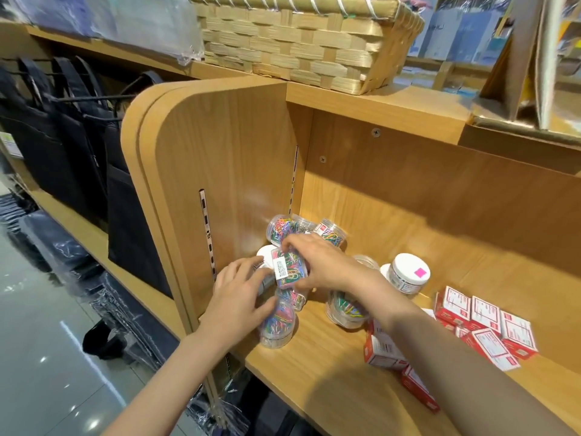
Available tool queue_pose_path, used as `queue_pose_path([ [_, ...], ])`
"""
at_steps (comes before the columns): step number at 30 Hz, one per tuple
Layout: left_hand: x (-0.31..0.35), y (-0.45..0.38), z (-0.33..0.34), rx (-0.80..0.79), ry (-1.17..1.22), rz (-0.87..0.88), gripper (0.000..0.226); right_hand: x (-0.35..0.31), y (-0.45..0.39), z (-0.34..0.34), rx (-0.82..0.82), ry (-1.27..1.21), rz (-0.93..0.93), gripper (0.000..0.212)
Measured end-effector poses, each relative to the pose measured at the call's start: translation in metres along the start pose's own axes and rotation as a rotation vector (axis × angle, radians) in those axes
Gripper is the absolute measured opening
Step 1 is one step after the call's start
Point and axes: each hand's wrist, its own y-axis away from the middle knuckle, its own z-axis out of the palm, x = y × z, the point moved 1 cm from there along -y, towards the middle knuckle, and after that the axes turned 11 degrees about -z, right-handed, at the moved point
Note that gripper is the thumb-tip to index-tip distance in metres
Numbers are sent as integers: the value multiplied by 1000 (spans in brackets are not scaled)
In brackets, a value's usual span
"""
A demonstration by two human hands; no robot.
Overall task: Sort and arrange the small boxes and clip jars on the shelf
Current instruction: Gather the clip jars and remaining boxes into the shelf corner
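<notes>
Gripping a clip jar (289,268) lying sideways, right hand (317,262); left hand (234,294) curled on another jar (278,322); label writing unreadable.

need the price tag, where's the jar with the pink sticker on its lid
In the head view, the white-lidded jar with the pink sticker stands upright right of centre on the shelf, behind the red-and-white boxes.
</notes>
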Motion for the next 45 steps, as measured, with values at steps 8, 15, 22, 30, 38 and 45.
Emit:
queue_pose_path([
  [8,18,-14,2,63,88,54,51,29,50,-29,279,-83,154,52],
  [15,72,-21,12,-35,354,299,47,42,144,-55,411,-111,394,54],
  [22,82,-10,47,-133,313,396,54,34,187,-41,345,-261,717,45],
  [30,82,-5,43,-94,338,381,54,15,147,7,157,203,834,75],
  [38,42,-6,14,105,288,200,44,11,119,-31,281,182,600,29],
  [45,9,0,-2,169,96,53,43,5,36,-25,54,-15,147,35],
])
